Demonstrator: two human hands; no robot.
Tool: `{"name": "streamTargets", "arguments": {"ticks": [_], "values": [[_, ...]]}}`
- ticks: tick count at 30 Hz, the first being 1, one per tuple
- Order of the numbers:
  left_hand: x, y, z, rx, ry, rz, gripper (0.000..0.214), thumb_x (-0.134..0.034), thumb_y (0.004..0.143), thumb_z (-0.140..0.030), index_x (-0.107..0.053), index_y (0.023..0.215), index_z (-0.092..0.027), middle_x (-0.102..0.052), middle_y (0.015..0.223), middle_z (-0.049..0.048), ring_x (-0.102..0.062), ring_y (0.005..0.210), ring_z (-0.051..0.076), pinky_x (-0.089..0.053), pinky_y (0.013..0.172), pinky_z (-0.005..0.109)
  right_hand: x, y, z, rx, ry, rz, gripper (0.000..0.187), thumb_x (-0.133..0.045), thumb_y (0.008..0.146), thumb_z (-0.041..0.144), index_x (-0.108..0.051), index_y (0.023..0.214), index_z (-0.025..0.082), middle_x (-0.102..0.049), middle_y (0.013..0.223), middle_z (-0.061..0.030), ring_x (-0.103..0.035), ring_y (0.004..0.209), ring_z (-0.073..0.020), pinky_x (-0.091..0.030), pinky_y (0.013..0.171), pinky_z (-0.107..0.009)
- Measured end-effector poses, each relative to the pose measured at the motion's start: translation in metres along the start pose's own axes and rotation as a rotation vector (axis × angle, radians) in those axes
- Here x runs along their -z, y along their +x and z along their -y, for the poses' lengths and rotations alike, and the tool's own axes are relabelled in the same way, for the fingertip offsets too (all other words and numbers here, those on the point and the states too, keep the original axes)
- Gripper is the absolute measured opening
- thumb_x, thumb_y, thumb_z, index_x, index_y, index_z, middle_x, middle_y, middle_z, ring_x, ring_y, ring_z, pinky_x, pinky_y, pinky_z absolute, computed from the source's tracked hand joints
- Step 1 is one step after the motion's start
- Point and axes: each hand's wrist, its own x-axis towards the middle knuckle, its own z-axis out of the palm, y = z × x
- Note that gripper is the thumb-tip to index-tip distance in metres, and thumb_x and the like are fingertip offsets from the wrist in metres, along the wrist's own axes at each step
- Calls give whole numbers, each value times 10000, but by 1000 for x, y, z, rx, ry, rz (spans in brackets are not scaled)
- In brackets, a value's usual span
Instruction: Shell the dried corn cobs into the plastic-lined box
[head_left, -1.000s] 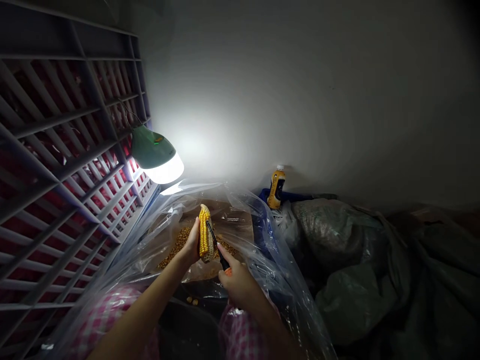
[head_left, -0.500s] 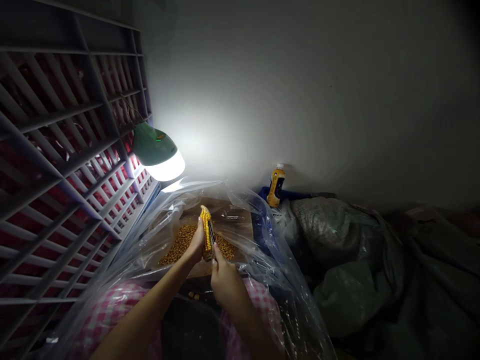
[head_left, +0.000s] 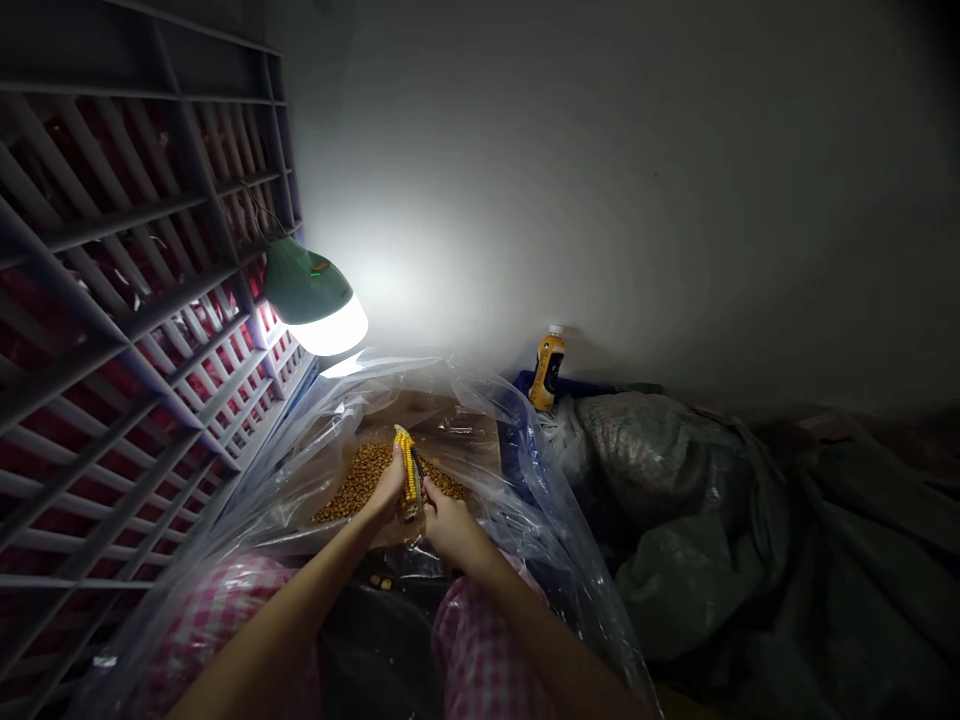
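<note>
My left hand (head_left: 388,487) is closed around an ear of corn (head_left: 407,468), which stands nearly upright with its tip up. In my right hand (head_left: 444,522) is a slim dark tool (head_left: 417,462), its length lying along the cob's right side; I cannot make out its exact kind. Beneath both hands, loose corn kernels (head_left: 358,482) are heaped on brown cardboard (head_left: 480,440). A clear plastic sheet (head_left: 277,520) surrounds the heap and drapes over my knees.
A lit green lamp (head_left: 311,295) hangs from a slatted plastic crate (head_left: 161,215) at the left. Beyond the sheet stands a yellow bottle (head_left: 547,370) by the wall. Stuffed sacks (head_left: 652,450) and dark cloth (head_left: 847,540) fill the right side.
The cob and both hands have dropped slightly lower and a little left in the view. My right forearm slants further to the right. Both hands keep their hold.
</note>
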Motion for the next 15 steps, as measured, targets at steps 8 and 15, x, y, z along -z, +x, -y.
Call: {"name": "streamTargets", "arguments": {"ticks": [8,15], "values": [[-5,-8,-6,33,-57,70,562,-216,890,-551,-597,865,-139,-601,539,58,-564,462,182,-455,493,269,15,7,4,-192,668,288,504,-232,914,285,-165,1412,253,-375,493,81,-324,320,-59,-321,375,-147],[-8,-10,-14,55,-160,157,543,-219,882,-569,-576,815,-165,-539,468,22,-497,375,153,-423,417,254,9,-12,3,103,-346,-105,515,-369,859,223,-370,1374,228,-666,861,-178,-643,789,-290,-437,678,-375]]}}
